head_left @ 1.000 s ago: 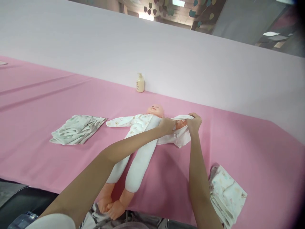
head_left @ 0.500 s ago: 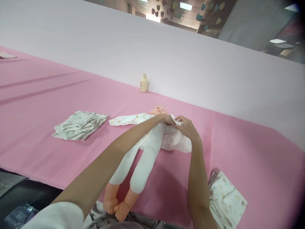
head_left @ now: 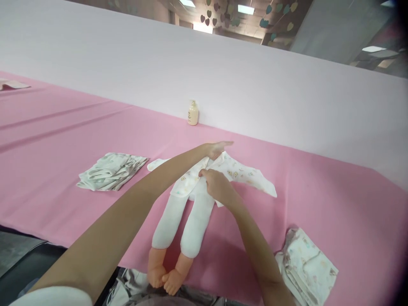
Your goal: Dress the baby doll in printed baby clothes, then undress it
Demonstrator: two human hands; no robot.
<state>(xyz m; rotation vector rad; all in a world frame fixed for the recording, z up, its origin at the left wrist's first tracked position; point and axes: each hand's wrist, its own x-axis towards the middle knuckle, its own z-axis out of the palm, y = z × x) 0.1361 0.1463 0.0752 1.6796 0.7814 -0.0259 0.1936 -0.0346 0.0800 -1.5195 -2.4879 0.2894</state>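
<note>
A baby doll (head_left: 197,212) with a white cloth body and pinkish feet lies on its back, feet towards me. It wears a white patterned baby shirt (head_left: 245,173), whose sleeves spread to both sides. Over the doll's head and collar is my left hand (head_left: 218,148), fingers stretched out to the right and touching the shirt near the neck. The doll's face is hidden behind that hand. My right hand (head_left: 218,185) is closed at the front of the shirt on the chest, pinching its edge.
A pink cloth (head_left: 306,187) covers the table. Folded pale green cloth (head_left: 111,170) lies left of the doll, and folded patterned cloth (head_left: 310,267) lies at the near right. By the white wall, a cream pump bottle (head_left: 193,113) stands upright.
The shirt's right side has gone from bunched to spread out over the chest and arm. My right hand moved left and down to the chest; my left hand straightened its fingers near the neck.
</note>
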